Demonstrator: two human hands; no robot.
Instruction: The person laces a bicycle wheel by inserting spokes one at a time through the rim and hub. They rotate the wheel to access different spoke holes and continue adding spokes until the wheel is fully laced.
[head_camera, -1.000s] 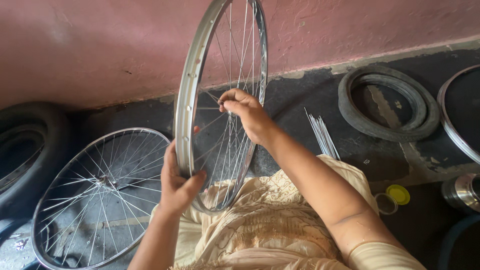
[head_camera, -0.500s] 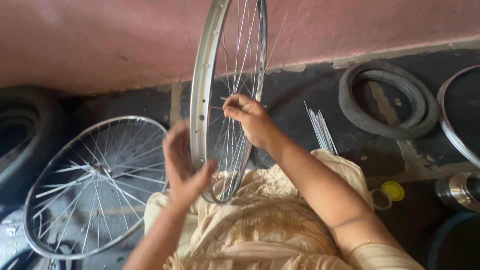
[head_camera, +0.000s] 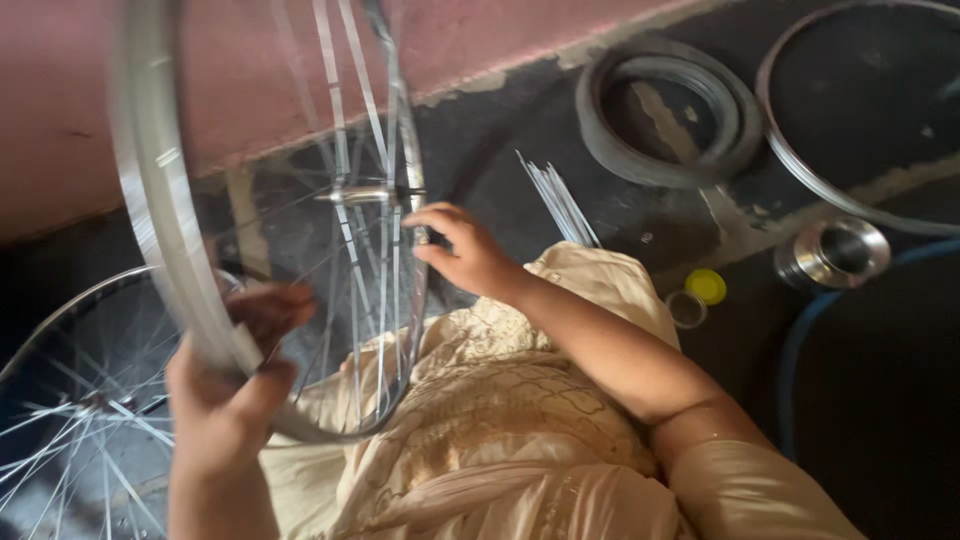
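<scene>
I hold a silver spoked bicycle wheel (head_camera: 160, 200) upright over my lap. My left hand (head_camera: 235, 385) grips its rim low on the near side, fingers wrapped round the metal. My right hand (head_camera: 462, 250) reaches among the spokes by the hub axle (head_camera: 365, 195), its fingers pinching at the spokes there. The wheel is blurred with motion. My lap is covered in cream patterned cloth (head_camera: 500, 420).
A second spoked wheel (head_camera: 80, 410) lies flat at the lower left. A bundle of loose spokes (head_camera: 560, 200), a rubber tyre (head_camera: 665, 115), a bare rim (head_camera: 860, 110), a metal cup (head_camera: 835, 252), a yellow lid (head_camera: 706, 286) and a blue hose (head_camera: 800, 340) lie on the dark floor by a pink wall.
The view has closed in and swung left. The wheel has turned in my hands, and my left hand has closed on its rim. My right hand has stayed at the spokes.
</scene>
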